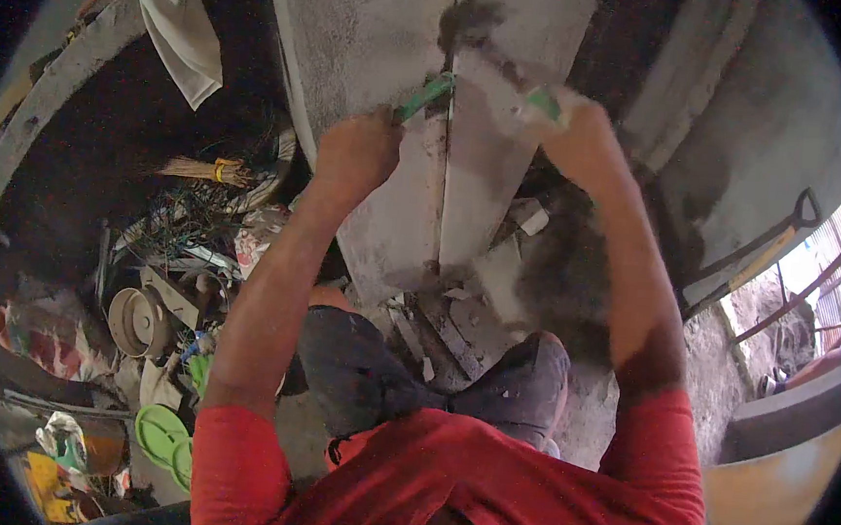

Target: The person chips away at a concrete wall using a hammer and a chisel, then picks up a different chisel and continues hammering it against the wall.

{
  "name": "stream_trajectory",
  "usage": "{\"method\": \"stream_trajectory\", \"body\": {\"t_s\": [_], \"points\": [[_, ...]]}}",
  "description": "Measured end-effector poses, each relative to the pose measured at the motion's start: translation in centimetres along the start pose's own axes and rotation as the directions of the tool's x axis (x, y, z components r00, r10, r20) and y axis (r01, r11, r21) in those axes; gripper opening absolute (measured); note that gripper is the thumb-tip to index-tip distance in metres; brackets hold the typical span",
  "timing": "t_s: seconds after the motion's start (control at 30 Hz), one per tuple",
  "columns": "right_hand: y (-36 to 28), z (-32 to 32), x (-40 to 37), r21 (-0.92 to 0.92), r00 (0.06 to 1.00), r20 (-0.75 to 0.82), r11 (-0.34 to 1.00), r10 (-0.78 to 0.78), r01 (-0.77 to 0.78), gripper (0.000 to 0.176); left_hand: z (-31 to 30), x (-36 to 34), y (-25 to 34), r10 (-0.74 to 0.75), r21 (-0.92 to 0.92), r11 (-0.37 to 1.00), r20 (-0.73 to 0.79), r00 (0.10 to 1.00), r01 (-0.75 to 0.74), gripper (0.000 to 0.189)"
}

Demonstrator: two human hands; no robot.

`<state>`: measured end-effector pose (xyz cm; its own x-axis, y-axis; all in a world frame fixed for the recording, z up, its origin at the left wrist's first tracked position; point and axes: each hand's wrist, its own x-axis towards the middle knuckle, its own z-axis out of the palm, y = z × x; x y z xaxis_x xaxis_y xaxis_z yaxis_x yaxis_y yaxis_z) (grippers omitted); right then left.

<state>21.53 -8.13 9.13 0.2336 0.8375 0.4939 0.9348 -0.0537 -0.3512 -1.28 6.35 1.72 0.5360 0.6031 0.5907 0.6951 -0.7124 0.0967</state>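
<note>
My left hand (358, 156) is closed round a green-handled tool (422, 98), whose far end meets the dark vertical seam (443, 176) between two grey panels. Up and to the right, my right hand (577, 137) is wrapped round another tool with a green part (543, 103); motion blurs it. A dark shaft (498, 61) reaches from that hand up-left towards a dark patch (468, 22) on the panels. What the head of this second tool looks like is too blurred to tell. The left panel (362, 54) and right panel (525, 26) stand upright before me.
A white cloth (181, 31) hangs at upper left. Below it lie a straw bundle (203, 168), a round pan-like item (139, 323) and green plastic discs (163, 435). Rubble (445, 328) lies by my knees. A D-shaped handle (806, 210) leans at right; part of another person (813, 366) shows beyond.
</note>
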Motion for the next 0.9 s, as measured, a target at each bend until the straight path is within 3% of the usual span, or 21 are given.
{"method": "stream_trajectory", "body": {"t_s": [0.07, 0.13, 0.17, 0.23, 0.3, 0.33, 0.37, 0.43, 0.5, 0.57, 0.63, 0.67, 0.73, 0.77, 0.8, 0.83, 0.87, 0.9], "points": [[-2.3, -2.9, 0.2, 0.052, 0.976, -0.208, 0.996, -0.063, 0.075, 0.04, 0.5, 0.0, -0.6, -0.002, -0.02, 1.0, 0.009, 1.0, 0.002, 0.025], [-3.5, -5.6, 0.9, 0.18, 0.866, -0.438, 0.921, -0.24, 0.346, 0.036, 0.6, 0.0, -0.9, 0.086, -0.003, 0.996, -0.082, 0.993, -0.087, 0.026], [-4.1, -5.8, 0.8, 0.179, 0.867, -0.437, 0.922, -0.239, 0.345, 0.036, 0.4, 0.0, -0.8, 0.087, -0.006, 0.996, -0.082, 0.993, -0.088, 0.026], [-5.6, -5.5, 0.3, 0.324, 0.843, -0.535, 0.934, 0.051, 0.149, 0.031, -0.2, -0.3, -0.5, 0.102, 0.013, 0.995, -0.124, 0.987, -0.102, 0.025], [0.2, 0.9, 0.6, -0.07, 0.721, -0.624, 0.941, -0.301, 0.332, 0.025, -0.5, 0.2, -0.5, 0.036, -0.04, 0.998, -0.033, 0.999, -0.038, 0.025], [3.1, 3.9, 0.2, -0.12, 0.881, -0.389, 0.963, -0.27, 0.242, 0.024, -0.7, 0.4, -0.6, -0.025, -0.083, 0.996, 0.056, 0.998, 0.03, 0.026], [4.7, 5.3, -0.1, -0.193, 0.971, -0.133, 0.967, -0.196, 0.169, 0.023, -0.6, 0.3, -0.9, -0.024, -0.084, 0.996, 0.047, 0.999, 0.027, 0.026], [3.6, 3.2, -1.3, -0.093, 0.977, -0.15, 0.986, -0.149, 0.136, 0.022, 0.3, 0.6, -1.4, 0.174, 0.02, 0.985, -0.095, 0.98, -0.173, 0.026], [2.0, 0.8, -2.0, 0.026, 0.987, -0.136, 0.995, -0.087, 0.091, 0.021, 0.6, 0.3, -1.5, 0.104, -0.004, 0.995, -0.038, 0.994, -0.104, 0.027], [-0.3, -3.1, -0.9, 0.101, 0.98, -0.199, 0.995, 0.028, -0.008, 0.045, 0.6, 0.8, -1.5, 0.036, -0.02, 0.999, 0.004, 0.999, -0.036, 0.027], [-1.5, -6.7, 0.6, 0.13, 0.925, -0.37, 0.982, -0.083, 0.14, 0.045, 0.5, 1.0, -1.4, 0.056, -0.063, 0.996, -0.051, 0.997, -0.059, 0.028], [-3.1, -8.1, 0.7, 0.131, 0.924, -0.372, 0.981, -0.082, 0.14, 0.045, 0.5, 0.9, -1.3, 0.058, -0.06, 0.996, -0.052, 0.997, -0.061, 0.028], [-6.4, -9.7, 0.6, 0.447, 0.832, -0.538, 0.882, 0.134, 0.147, 0.04, 0.3, 0.8, -1.1, 0.051, 0.023, 0.998, -0.042, 0.998, -0.05, 0.03], [-4.6, -8.1, 1.7, 0.45, 0.832, -0.537, 0.881, 0.138, 0.144, 0.04, 0.5, 0.9, -1.3, 0.052, 0.025, 0.998, -0.038, 0.998, -0.051, 0.03], [-0.8, -4.9, 3.6, 0.109, 0.762, -0.642, 0.973, -0.086, 0.201, 0.03, 0.7, 1.1, -1.7, 0.055, 0.0, 0.998, -0.021, 0.998, -0.055, 0.03], [2.5, -1.6, 4.2, -0.251, 0.68, -0.654, 0.943, -0.331, 0.218, 0.024, 0.8, 0.9, -1.7, 0.057, -0.028, 0.998, -0.004, 0.998, -0.057, 0.03], [5.4, 1.9, 3.2, -0.268, 0.781, -0.417, 0.884, -0.465, 0.383, 0.026, 0.4, 0.7, -1.2, 0.061, -0.032, 0.998, -0.004, 0.998, -0.061, 0.03], [6.9, 3.8, 2.6, -0.237, 0.798, -0.153, 0.806, -0.582, 0.542, 0.028, -0.6, 0.6, -0.5, 0.042, -0.025, 0.999, 0.036, 0.998, -0.041, 0.029]]}}
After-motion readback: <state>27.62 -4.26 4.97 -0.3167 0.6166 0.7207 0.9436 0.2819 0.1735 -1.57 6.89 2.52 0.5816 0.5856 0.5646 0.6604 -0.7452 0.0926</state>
